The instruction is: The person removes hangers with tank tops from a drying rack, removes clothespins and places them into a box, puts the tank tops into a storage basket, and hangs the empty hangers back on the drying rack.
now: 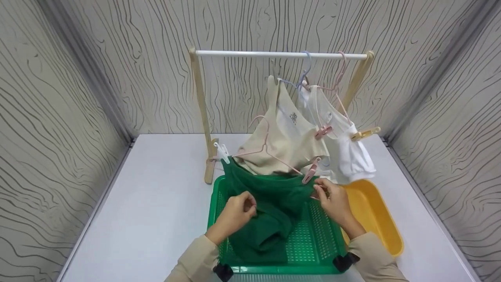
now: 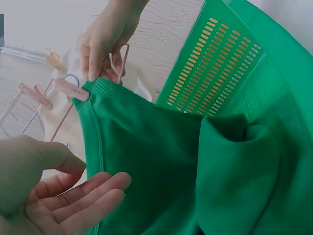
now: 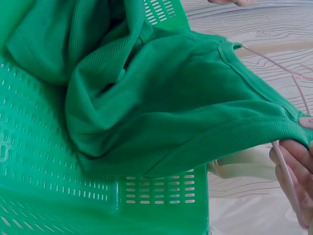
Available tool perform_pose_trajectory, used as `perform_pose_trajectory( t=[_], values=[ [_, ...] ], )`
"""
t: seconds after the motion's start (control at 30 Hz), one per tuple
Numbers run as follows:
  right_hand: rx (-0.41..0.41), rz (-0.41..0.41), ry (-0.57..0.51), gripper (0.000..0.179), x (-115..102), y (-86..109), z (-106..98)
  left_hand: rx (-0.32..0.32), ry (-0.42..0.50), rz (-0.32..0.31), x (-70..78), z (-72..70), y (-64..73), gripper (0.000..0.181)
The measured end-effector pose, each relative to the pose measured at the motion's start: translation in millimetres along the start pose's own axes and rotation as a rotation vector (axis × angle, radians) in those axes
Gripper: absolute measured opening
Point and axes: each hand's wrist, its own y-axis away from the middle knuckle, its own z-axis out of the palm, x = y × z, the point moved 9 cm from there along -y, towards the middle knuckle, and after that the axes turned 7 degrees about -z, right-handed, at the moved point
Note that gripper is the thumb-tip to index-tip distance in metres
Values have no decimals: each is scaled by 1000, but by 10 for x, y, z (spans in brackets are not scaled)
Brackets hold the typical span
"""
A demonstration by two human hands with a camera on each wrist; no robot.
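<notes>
A green garment with ribbed edging [image 1: 270, 196] hangs on a pink hanger [image 1: 265, 144], its lower part lying in the green basket [image 1: 274, 269]. A white clothespin [image 1: 222, 152] clips its left shoulder, a pink clothespin [image 1: 311, 171] its right. My right hand [image 1: 332, 197] pinches the garment's edge beside the pink clothespin; in the right wrist view the hanger's wire [image 3: 291, 183] passes across its fingers. My left hand [image 1: 236, 211] hovers in front of the garment, holding nothing. The left wrist view shows its fingers [image 2: 93, 198] relaxed and slightly bent.
Behind stands a wooden rack with a white rail [image 1: 254, 53]. From it hang a beige top [image 1: 270, 137] and a white garment [image 1: 354, 156], with pink and yellow clothespins [image 1: 366, 134]. A yellow tray [image 1: 375, 219] lies right of the basket.
</notes>
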Motion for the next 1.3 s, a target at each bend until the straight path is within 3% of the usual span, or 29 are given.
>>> perform_pose_trajectory(
  t=[0.27, 0.53, 0.77, 1.07, 1.3],
  values=[
    [-26, -55, -92, 11, -59, 73, -5, 89, 22, -14, -160, -189, 51, 4],
    [-29, -36, -130, 12, -36, 110, -63, 147, 25, -67, -288, -306, 79, 3],
    [-10, -51, -171, 9, 9, 171, -95, 202, 28, -77, -355, -430, 109, 5],
    [-16, 29, -301, 18, 56, 267, -117, 420, -2, -85, -446, -701, 155, 4],
    [-51, 32, -303, 19, 102, 314, -115, 529, -70, -91, -478, -838, 167, 4]
  ],
)
